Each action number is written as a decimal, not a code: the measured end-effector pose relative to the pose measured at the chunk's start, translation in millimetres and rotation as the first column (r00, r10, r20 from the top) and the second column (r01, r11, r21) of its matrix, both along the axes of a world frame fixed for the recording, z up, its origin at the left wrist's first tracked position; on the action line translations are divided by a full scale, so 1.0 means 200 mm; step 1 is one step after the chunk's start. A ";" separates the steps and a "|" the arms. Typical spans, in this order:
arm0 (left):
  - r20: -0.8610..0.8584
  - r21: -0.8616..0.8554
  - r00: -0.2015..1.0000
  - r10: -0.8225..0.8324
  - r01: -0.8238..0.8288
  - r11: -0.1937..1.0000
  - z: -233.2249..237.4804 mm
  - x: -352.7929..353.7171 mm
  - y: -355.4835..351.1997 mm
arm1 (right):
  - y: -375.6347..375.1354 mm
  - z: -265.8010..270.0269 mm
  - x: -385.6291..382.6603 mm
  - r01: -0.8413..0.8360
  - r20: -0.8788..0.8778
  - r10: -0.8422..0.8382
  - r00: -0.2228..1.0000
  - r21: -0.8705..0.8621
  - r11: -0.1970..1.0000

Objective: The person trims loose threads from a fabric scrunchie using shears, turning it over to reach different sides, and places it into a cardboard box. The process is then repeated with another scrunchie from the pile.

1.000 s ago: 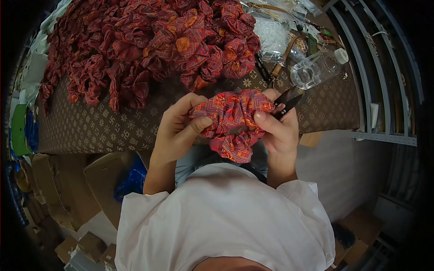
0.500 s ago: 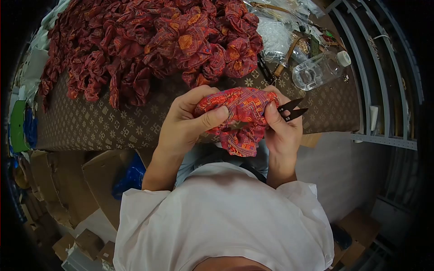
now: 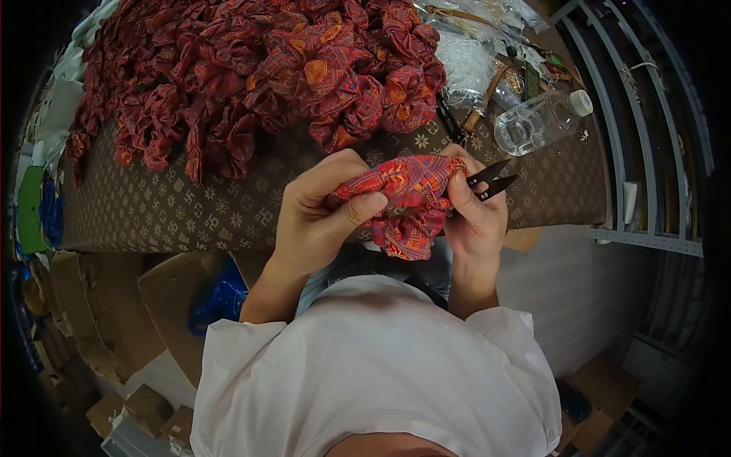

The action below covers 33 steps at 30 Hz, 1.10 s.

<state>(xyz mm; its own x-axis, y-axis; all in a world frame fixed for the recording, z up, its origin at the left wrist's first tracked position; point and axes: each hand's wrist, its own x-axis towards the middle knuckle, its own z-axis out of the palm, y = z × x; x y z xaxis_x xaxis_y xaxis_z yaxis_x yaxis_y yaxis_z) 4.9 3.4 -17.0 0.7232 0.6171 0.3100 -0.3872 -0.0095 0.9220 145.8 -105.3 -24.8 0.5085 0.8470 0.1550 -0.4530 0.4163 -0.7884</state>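
Note:
A red patterned fabric scrunchie (image 3: 411, 181) is held up between my two hands, just in front of the table's near edge. My left hand (image 3: 316, 209) pinches its left side, thumb on top. At the other side, my right hand (image 3: 478, 217) grips the cloth between thumb and fingers. Small black thread snips (image 3: 491, 183) also sit in my right hand, their two pointed blades apart and sticking out to the right. Part of the scrunchie's lower loop hangs down between the hands. The snips' handle is hidden by the fingers.
A large heap of similar red scrunchies (image 3: 259, 76) covers the back of the brown patterned tabletop (image 3: 152, 213). A clear plastic bottle (image 3: 533, 126) lies at the right, near straps and plastic bags (image 3: 464, 65). Metal rails (image 3: 640, 99) stand right; cardboard boxes (image 3: 114, 305) lie lower left.
The upper band of the scrunchie looks narrower and more stretched, and the gap inside its loop shows wider. My left hand has turned slightly; the right keeps its grip with the snips.

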 end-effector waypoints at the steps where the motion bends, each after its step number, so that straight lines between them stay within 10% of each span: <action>1: -0.013 0.229 0.999 0.041 -0.037 0.973 0.00 0.00 0.01 | 0.00 0.01 0.02 0.034 0.159 -0.031 0.987 -0.012 0.999; 9: -0.037 0.226 0.993 0.111 -0.100 0.969 0.01 0.00 -0.02 | 0.03 0.06 -0.01 0.245 0.722 -0.200 0.662 0.044 0.969; 14: -0.045 0.027 0.999 0.013 -0.012 1.000 0.00 -0.02 -0.05 | 0.03 0.04 -0.04 0.032 0.080 -0.026 0.996 -0.083 0.996; 20: -0.076 -0.280 0.996 -0.046 0.023 0.960 0.04 -0.01 -0.09 | 0.01 0.04 -0.04 -0.233 -0.400 0.149 0.904 -0.170 0.957; 30: -0.070 -0.391 0.983 -0.170 0.129 0.911 0.03 -0.03 -0.06 | 0.02 0.04 -0.06 -0.250 -0.473 0.136 0.871 -0.187 0.950; 33: -0.122 -0.171 0.974 -0.193 0.171 0.970 0.01 -0.05 0.01 | 0.02 0.05 -0.05 -0.023 0.026 0.027 0.999 -0.137 0.990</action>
